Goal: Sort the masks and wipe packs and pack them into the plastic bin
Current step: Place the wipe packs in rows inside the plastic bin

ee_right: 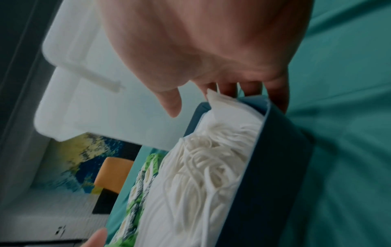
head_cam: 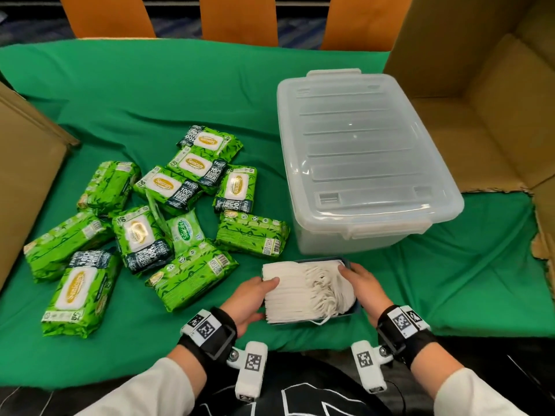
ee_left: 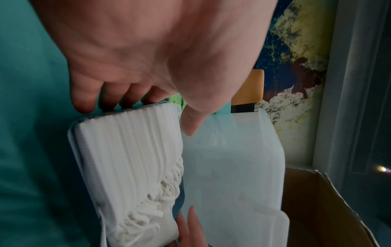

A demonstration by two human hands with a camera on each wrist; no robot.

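A stack of white ear-loop masks sits in a low dark blue box on the green cloth, just in front of the bin. My left hand grips its left end, thumb on top. My right hand grips the right end, fingers behind the box wall. The clear plastic bin stands behind with its lid on. Several green wipe packs lie scattered to the left.
An open cardboard box stands at the right beside the bin, and another cardboard wall at the left edge. Orange chair backs line the far side. Green cloth covers the table.
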